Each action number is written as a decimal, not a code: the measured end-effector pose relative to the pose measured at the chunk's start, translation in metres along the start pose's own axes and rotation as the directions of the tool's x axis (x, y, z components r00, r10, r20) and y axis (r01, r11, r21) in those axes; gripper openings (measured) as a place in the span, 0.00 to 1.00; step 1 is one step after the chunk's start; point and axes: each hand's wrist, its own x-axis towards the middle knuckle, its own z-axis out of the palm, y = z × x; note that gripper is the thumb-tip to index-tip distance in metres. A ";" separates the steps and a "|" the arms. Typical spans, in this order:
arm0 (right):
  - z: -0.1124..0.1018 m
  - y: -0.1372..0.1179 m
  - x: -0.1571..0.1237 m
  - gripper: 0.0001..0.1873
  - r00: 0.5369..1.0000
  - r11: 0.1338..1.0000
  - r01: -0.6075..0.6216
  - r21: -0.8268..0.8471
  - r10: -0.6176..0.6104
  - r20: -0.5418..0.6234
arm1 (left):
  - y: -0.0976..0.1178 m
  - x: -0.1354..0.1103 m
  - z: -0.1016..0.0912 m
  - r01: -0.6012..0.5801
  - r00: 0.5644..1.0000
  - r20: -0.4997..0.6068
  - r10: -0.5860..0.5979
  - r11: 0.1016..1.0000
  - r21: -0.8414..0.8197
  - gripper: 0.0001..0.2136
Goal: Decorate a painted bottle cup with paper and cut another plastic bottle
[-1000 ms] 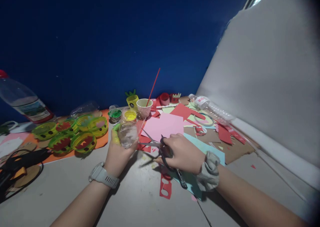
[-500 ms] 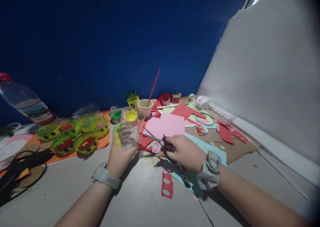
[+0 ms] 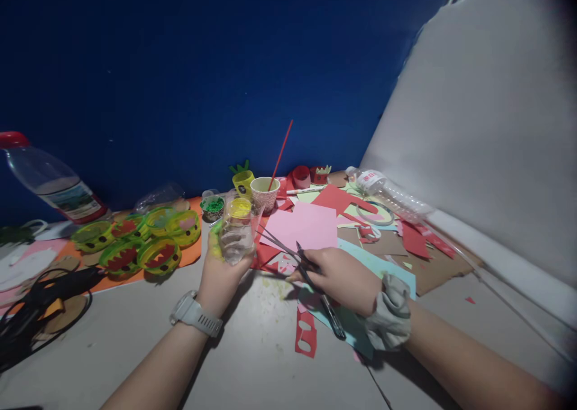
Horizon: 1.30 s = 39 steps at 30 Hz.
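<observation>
A dark blue wall [image 3: 225, 67] filled the upper frame above a cluttered grey bench [image 3: 252, 368]. At far left stood a red-capped bottle [image 3: 54, 175], leaning in the view, with a black corded tool [image 3: 67, 284] below it. Next came several yellow-green rings [image 3: 155, 270] on an orange sheet [image 3: 195, 253].

Left of centre, the left hand [image 3: 225, 275] wrapped round a clear plastic cup [image 3: 237, 241], its fingers curled along the side. The cup's long axis ran roughly upright, mouth uppermost. Behind it stood a paper cup [image 3: 265, 196].

The scissors [image 3: 288, 250] lay at mid-frame, their tips at the cup's right edge and their long axis slanting from lower right to upper left. Their blades, wide apart a second earlier, had drawn nearly together; that suggested a snip almost finished, though a cut could not be made out.

The right hand [image 3: 340, 275] curled round the handles, with a dark pen-like thing [image 3: 331, 317] jutting beneath. A pink sheet [image 3: 311, 222] lay beyond; an empty bottle [image 3: 392, 192] rested on its side farther right.
</observation>
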 end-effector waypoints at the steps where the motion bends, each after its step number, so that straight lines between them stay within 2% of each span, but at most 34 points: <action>1: -0.001 0.000 0.000 0.15 1.000 1.000 -0.007 0.000 0.007 0.006 | -0.001 0.000 0.000 -0.004 1.000 0.002 0.004 1.000 -0.003 0.25; 7: -0.002 0.000 -0.001 0.11 0.999 0.999 -0.029 -0.029 0.029 0.018 | -0.005 0.002 0.000 -0.025 1.000 0.012 0.025 1.000 -0.016 0.24; 15: -0.001 -0.001 0.000 0.11 0.999 0.999 -0.032 -0.041 0.032 0.003 | -0.003 -0.001 0.000 0.011 1.000 0.029 -0.011 1.000 -0.009 0.29; 20: -0.001 -0.004 -0.002 0.09 1.000 0.996 0.014 -0.087 -0.016 -0.018 | 0.001 -0.002 -0.001 0.010 1.000 -0.017 -0.010 1.000 0.002 0.22; 25: -0.001 -0.006 -0.005 0.07 0.997 0.994 0.062 -0.087 -0.066 -0.045 | 0.004 -0.001 0.000 -0.019 0.999 -0.044 0.019 1.000 0.014 0.22; 39: -0.003 -0.008 -0.006 0.07 0.998 0.998 0.032 -0.059 -0.035 -0.057 | 0.001 0.000 0.001 -0.038 0.999 -0.028 0.038 0.999 0.012 0.22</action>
